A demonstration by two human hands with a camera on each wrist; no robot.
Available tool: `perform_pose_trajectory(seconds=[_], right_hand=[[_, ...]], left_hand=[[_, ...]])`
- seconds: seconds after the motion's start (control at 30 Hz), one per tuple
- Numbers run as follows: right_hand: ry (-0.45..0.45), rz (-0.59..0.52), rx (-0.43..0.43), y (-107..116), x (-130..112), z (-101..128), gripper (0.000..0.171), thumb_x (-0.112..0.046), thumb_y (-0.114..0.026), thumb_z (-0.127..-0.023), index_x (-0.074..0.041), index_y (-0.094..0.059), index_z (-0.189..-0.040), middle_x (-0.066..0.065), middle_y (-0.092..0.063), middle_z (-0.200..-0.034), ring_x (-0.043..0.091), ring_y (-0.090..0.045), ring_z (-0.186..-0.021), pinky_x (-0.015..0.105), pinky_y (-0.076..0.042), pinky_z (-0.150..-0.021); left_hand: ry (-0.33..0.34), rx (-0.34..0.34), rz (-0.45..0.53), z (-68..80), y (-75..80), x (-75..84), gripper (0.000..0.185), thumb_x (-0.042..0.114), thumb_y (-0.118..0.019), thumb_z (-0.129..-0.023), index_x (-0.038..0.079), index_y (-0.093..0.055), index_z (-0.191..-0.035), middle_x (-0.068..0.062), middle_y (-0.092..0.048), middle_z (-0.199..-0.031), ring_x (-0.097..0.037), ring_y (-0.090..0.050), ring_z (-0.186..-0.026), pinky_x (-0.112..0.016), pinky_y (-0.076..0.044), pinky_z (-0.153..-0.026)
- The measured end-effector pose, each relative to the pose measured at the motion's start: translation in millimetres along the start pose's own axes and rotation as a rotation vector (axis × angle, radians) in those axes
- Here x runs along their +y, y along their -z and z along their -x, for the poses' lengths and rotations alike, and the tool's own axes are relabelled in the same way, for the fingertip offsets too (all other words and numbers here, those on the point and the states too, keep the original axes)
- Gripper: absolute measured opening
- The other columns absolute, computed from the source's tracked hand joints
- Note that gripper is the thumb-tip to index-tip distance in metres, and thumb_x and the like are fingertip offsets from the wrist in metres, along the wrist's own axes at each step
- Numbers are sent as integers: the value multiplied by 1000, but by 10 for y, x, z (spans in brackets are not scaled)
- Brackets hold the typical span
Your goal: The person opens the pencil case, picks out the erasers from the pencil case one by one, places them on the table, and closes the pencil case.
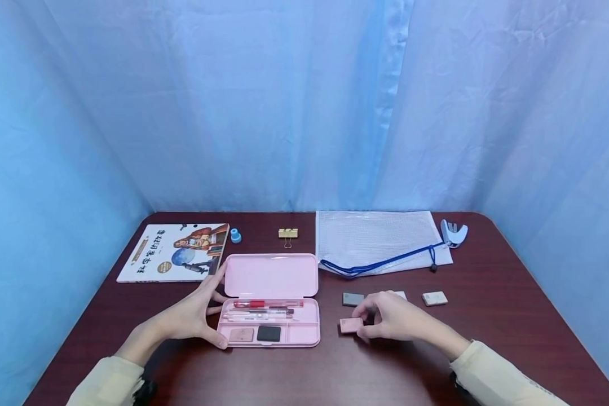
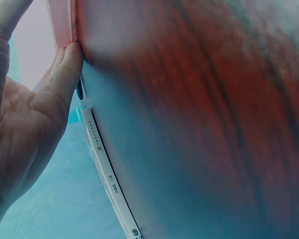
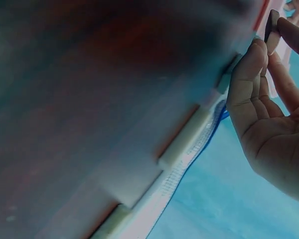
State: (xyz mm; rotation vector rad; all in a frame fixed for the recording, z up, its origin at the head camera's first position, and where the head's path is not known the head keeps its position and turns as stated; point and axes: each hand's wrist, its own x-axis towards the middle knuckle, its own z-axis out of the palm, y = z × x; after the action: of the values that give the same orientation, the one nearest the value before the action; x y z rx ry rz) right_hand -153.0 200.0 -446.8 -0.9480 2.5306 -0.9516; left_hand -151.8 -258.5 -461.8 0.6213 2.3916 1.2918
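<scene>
An open pink pencil case (image 1: 271,276) lies mid-table; its tray holds a red pen (image 1: 266,303), other pens, a pink eraser (image 1: 241,335) and a black eraser (image 1: 268,333). My left hand (image 1: 193,316) spans the case's left end, its thumb at the front corner and its straight fingers (image 2: 65,69) against the pink edge (image 2: 65,22). To the right of the case, my right hand (image 1: 388,320) hovers low beside a loose pink eraser (image 1: 351,325). In the right wrist view its thumb and finger pinch a small dark eraser (image 3: 271,25).
A grey eraser (image 1: 353,299) and a white eraser (image 1: 434,298) lie past the right hand. Along the back are a picture book (image 1: 175,252), a small blue piece (image 1: 235,236), a binder clip (image 1: 287,233), a mesh zip pouch (image 1: 380,239) and a stapler (image 1: 454,233). Blue curtains enclose the table.
</scene>
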Motion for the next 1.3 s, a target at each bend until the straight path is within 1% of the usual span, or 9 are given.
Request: perform_pose_trajectory(seconds=[0.23,0.4,0.53,0.7,0.9,1.0,1.13,1.23,1.3], right_hand=[[-61,-73,-28,0,111,62,15,-20,-83,-84,-15,-75,-96,-7,-63,-83,2,-55,-60,20,-49,-53],[-61,-69,-30,20,102,87,16,-19,-83,-84,-13,-75,-98,-4,-62,-87,2,-55,-64,20,-50,-56],[-57,-50,-26,30,82,95,21,-20,-83,-85,-9,-75,-102,-1,-61,-91,3,-53,-67,21,-50,-58],[-61,-87,-29,31,80,101,31,-22,-82,-87,-4,-74,-110,1,-62,-94,4,-53,-64,21,-50,-56],[-63,-102,-23,50,61,104,35,-23,-81,-88,-2,-72,-115,2,-66,-97,5,-55,-64,23,-52,-56],[-70,-61,5,72,-25,129,36,-27,-80,-90,-4,-71,-117,2,-71,-103,5,-61,-71,25,-56,-62],[-66,-15,65,107,-246,168,45,-41,-77,-91,-9,-71,-122,3,-73,-114,12,-70,-91,33,-61,-78],[-8,-16,93,111,-412,134,48,-41,-75,-92,-9,-69,-129,4,-71,-122,22,-70,-105,41,-60,-86],[53,10,103,96,-492,75,47,-36,-74,-94,-9,-67,-133,3,-69,-127,22,-67,-113,42,-58,-91]], left_hand=[[15,1,-6,5,6,0,146,28,-99,-64,33,9,-163,-9,-24,-150,-27,-51,-125,-37,-52,-101],[12,-2,-11,-1,5,-9,145,28,-98,-66,33,9,-162,-10,-23,-151,-27,-51,-125,-37,-52,-101],[12,-7,-11,-2,3,-13,144,28,-98,-66,32,9,-163,-11,-23,-151,-27,-51,-125,-37,-52,-101],[14,-6,-3,3,6,-4,144,28,-98,-66,33,9,-163,-10,-23,-151,-27,-51,-125,-37,-52,-101],[15,-7,7,2,7,0,145,27,-98,-65,32,9,-163,-9,-23,-151,-27,-50,-125,-37,-52,-101],[17,-11,1,-1,2,0,144,28,-98,-66,32,9,-163,-10,-23,-151,-27,-51,-126,-37,-52,-101],[12,-15,-1,-4,-2,4,144,28,-98,-66,32,9,-163,-10,-24,-150,-28,-51,-126,-37,-52,-101],[11,-9,1,-2,3,6,145,28,-98,-65,31,9,-163,-10,-25,-149,-28,-51,-126,-37,-52,-101],[14,-8,2,0,8,5,145,28,-98,-65,31,8,-163,-10,-25,-148,-28,-51,-126,-37,-52,-101]])
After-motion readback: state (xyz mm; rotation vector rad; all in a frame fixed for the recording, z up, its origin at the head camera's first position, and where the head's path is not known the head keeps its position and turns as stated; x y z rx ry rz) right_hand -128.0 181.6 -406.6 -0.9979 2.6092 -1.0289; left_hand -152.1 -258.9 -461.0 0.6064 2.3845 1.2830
